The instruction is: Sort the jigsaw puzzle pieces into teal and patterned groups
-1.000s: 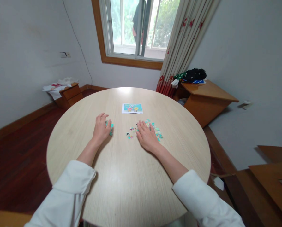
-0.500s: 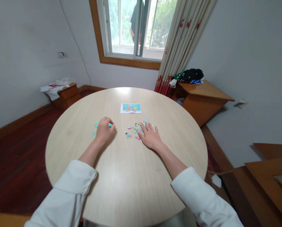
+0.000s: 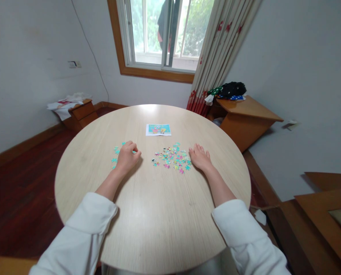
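Note:
My left hand (image 3: 126, 158) is closed in a pinch left of centre, with a bit of a teal jigsaw puzzle piece (image 3: 134, 152) showing at its fingers. Several teal puzzle pieces (image 3: 114, 160) lie beside and behind this hand, partly hidden by it. Right of centre, a loose heap of multicoloured puzzle pieces (image 3: 173, 156) is spread on the table. My right hand (image 3: 200, 157) rests palm down at the heap's right edge, fingers stretched out, holding nothing. Beyond both hands lies a reference picture (image 3: 159, 130) with cartoon figures on a teal background.
Everything lies on a round, light wooden table (image 3: 159, 214). Behind it are a window (image 3: 155, 34) and a floral curtain (image 3: 216, 57). Wooden furniture (image 3: 244, 118) with cloths on top stands at the back right, and a small cabinet (image 3: 84, 114) at the back left.
My right hand has moved right, off the heap, uncovering more puzzle pieces beneath where it lay. My left hand stays pinched in nearly the same place.

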The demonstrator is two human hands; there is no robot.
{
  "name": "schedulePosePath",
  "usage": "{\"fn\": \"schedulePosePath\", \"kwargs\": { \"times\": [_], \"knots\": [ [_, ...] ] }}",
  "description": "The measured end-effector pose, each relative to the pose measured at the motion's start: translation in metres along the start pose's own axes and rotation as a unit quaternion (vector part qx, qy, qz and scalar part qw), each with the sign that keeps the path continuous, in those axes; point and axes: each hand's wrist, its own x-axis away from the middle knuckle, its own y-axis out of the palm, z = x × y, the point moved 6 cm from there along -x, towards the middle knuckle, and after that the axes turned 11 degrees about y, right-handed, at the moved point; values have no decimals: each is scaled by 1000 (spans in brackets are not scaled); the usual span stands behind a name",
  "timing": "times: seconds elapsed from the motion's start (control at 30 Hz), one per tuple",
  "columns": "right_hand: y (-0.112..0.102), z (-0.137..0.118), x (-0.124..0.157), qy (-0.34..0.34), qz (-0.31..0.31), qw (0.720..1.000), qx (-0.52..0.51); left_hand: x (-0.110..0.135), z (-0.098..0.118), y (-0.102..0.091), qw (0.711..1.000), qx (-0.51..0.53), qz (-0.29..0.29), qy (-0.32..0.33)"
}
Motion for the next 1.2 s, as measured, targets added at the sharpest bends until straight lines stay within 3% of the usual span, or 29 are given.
{"fn": "schedulePosePath", "kwargs": {
  "times": [0.23, 0.5, 0.7, 0.83, 1.03, 1.2],
  "knots": [
    [-1, -3, 3, 1, 0, 1000, -1, 0, -3, 1, 1000, 7, -12, -3],
    [1, -19, 16, -31, 5, 999, -30, 3, -4, 6, 996, 31, -49, -64],
    [3, -29, 22, -54, 4, 998, -24, 3, -1, 6, 996, 43, -47, -55],
    [3, -28, 20, -58, 7, 998, -35, 4, 8, 14, 991, 107, -74, -1],
    [6, -26, 17, -62, 9, 997, -50, 13, 32, 37, 957, 159, -190, 150],
    [7, -26, 16, -64, 9, 997, -45, 16, 36, 44, 950, 132, -218, 181]
  ]
}}
